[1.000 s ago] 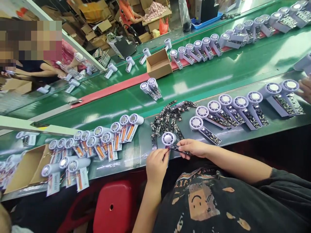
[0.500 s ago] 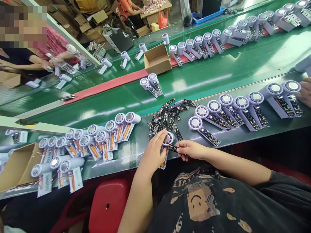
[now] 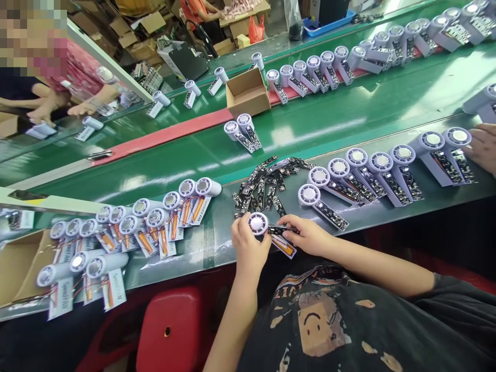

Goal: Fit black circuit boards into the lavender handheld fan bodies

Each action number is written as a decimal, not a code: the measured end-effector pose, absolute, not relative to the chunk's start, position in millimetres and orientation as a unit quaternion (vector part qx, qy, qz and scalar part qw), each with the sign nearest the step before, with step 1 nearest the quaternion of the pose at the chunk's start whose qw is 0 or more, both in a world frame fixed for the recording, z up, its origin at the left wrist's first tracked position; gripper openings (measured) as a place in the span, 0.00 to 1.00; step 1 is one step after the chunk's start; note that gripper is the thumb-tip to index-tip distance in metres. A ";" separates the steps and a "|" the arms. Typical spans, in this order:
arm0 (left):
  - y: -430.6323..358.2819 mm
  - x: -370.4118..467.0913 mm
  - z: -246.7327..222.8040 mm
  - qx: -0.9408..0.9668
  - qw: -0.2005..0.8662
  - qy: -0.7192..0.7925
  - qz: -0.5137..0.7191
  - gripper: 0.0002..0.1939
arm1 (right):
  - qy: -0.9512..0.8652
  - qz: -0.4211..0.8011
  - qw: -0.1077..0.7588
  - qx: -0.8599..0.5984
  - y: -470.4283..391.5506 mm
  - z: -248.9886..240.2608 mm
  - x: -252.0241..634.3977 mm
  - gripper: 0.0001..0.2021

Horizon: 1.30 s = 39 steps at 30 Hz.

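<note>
Left hand grips a fan housing (round, white); right hand pinches a circuit board.

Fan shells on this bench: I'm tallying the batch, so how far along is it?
Done: a row of fans with boards lies at right. In hand: left hand holds a fan, right hand a circuit board. Left: unfitted fans and loose boards.

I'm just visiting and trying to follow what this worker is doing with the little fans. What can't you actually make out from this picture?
- Head view: the fan body under the left hand: its handle is hidden by fingers.
- The circuit board at the right hand: parts too small to read.
- Another person's hand is cut off by the right edge.
- Cardboard box cut off at the left edge.
</note>
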State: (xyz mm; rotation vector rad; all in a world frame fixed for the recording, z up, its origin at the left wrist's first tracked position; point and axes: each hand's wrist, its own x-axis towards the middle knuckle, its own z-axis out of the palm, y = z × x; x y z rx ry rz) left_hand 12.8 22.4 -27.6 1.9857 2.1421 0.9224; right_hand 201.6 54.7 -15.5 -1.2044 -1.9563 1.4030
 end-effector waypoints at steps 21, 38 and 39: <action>16.8 -6.4 -4.8 0.774 0.002 0.616 0.148 0.19 | -0.846 0.240 0.033 -0.475 30.6 14.2 211.6 0.20; 38.6 -7.4 14.6 0.892 0.007 0.435 0.124 0.08 | -0.872 0.188 0.068 -0.447 35.0 -0.3 230.9 0.18; 38.5 -7.7 14.4 0.894 -0.004 0.429 0.131 0.07 | -0.870 0.188 0.072 -0.449 34.3 -1.8 232.1 0.18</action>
